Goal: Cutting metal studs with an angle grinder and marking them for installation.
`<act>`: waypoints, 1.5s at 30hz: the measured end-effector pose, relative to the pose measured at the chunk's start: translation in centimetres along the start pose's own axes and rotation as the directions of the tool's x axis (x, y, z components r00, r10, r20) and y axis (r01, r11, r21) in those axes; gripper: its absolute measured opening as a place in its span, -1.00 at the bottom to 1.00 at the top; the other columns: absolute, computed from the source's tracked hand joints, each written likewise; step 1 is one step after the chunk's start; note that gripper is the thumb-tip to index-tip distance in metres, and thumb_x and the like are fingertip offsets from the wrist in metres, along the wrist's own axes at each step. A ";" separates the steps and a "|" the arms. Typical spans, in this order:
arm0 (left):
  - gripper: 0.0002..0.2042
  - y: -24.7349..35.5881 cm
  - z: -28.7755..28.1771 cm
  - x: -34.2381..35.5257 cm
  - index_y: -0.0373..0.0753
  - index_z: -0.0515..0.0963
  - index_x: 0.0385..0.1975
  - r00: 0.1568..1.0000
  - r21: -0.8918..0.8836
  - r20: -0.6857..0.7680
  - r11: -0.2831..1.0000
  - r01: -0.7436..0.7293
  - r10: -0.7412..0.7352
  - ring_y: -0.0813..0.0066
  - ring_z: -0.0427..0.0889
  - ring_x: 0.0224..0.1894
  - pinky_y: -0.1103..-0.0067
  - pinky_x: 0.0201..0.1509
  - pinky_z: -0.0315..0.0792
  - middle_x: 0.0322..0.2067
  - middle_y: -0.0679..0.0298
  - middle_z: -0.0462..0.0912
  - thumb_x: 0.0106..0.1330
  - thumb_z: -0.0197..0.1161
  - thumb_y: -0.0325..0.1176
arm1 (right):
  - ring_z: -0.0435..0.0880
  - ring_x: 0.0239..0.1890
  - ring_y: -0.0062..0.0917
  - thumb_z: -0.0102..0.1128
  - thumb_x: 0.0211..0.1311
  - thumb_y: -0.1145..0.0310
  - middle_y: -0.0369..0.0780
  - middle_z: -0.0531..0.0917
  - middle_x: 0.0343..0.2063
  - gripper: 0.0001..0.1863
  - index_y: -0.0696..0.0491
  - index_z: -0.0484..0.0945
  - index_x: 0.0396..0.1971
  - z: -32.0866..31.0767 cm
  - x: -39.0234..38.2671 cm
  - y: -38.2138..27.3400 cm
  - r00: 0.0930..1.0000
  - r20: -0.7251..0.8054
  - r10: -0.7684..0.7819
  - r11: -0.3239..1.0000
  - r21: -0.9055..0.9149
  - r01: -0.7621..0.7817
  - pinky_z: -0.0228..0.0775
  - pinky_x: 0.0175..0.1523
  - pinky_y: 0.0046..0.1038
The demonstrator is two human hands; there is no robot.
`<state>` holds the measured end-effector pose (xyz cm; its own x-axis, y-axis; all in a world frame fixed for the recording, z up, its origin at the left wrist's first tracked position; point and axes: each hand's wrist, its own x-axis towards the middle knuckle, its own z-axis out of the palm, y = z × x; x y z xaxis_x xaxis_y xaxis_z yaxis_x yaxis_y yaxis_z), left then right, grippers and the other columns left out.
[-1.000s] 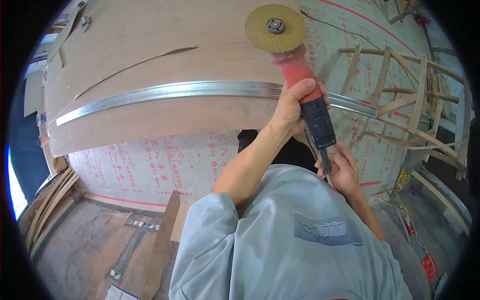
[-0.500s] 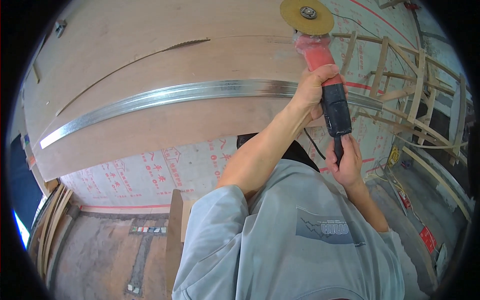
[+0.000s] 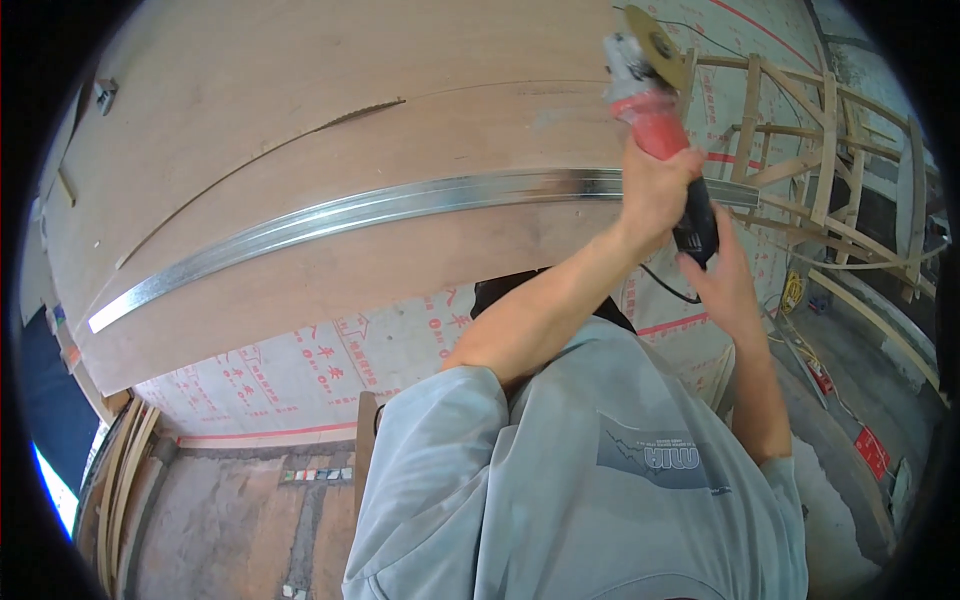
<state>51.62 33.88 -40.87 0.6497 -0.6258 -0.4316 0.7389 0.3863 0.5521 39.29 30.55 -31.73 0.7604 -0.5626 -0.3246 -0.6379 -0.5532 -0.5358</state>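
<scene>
An angle grinder (image 3: 655,125) with a red body, black handle and dull yellow disc (image 3: 655,45) is held up at the upper right. My left hand (image 3: 655,195) is closed round its body, where red meets black. At the rear end of the black handle, my right hand (image 3: 732,285) is closed, its fingers partly hidden behind the tool. The disc is tilted toward the right. Beneath the grinder, a long shiny metal channel (image 3: 420,203) lies across a brown board (image 3: 300,130); my left hand covers part of it.
A thin splintered wood strip (image 3: 250,165) lies on the board beyond the channel. Wooden framing (image 3: 830,150) stands at the right. White sheeting with red print (image 3: 300,365) covers the floor by the board. A black cord (image 3: 668,285) trails from the grinder. Wood strips (image 3: 125,480) lean at the lower left.
The grinder has swung rightward and turned, so its disc now shows more edge-on. My right hand has shifted up and right, from the cord end onto the rear of the handle.
</scene>
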 end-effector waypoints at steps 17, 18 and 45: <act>-0.23 25.4 -30.0 -7.3 -0.14 0.39 0.34 0.981 0.677 0.190 -0.729 -0.104 0.037 0.06 0.40 0.35 0.08 0.45 0.19 0.28 0.16 0.48 0.04 0.55 -0.41 | 0.59 -0.27 -0.59 0.51 -0.11 0.36 -0.30 0.63 -0.28 -0.39 0.15 0.50 0.03 -3.3 -5.7 8.3 0.951 0.016 0.309 0.792 0.548 -0.267 0.48 -0.05 -0.46; -0.23 26.1 -31.7 -6.8 -0.14 0.39 0.34 0.981 0.677 0.192 -0.728 -0.112 0.028 0.06 0.40 0.35 0.08 0.45 0.19 0.28 0.16 0.48 0.04 0.55 -0.41 | 0.60 -0.25 -0.60 0.51 -0.11 0.36 -0.29 0.64 -0.28 -0.38 0.15 0.49 0.03 -3.4 -6.2 8.9 0.955 0.028 0.295 0.769 0.586 -0.255 0.49 -0.04 -0.46; -0.45 17.3 -15.6 2.0 -0.31 0.52 0.12 0.723 0.609 0.653 -0.411 -0.678 -0.226 0.23 0.61 -0.38 0.35 -0.22 0.53 -0.39 0.16 0.61 0.04 0.47 -0.47 | 0.60 0.05 -0.47 0.57 -0.19 0.34 -0.20 0.65 -0.02 -0.11 0.19 0.41 0.26 -1.8 -15.1 10.4 0.926 0.014 0.377 0.667 0.689 -0.283 0.37 0.26 -0.37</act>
<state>68.51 49.84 -43.33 0.1864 -0.9820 0.0292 -0.8533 -0.1471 0.5003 20.96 32.14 -31.03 0.4651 -0.7208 -0.5140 -0.5566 0.2133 -0.8029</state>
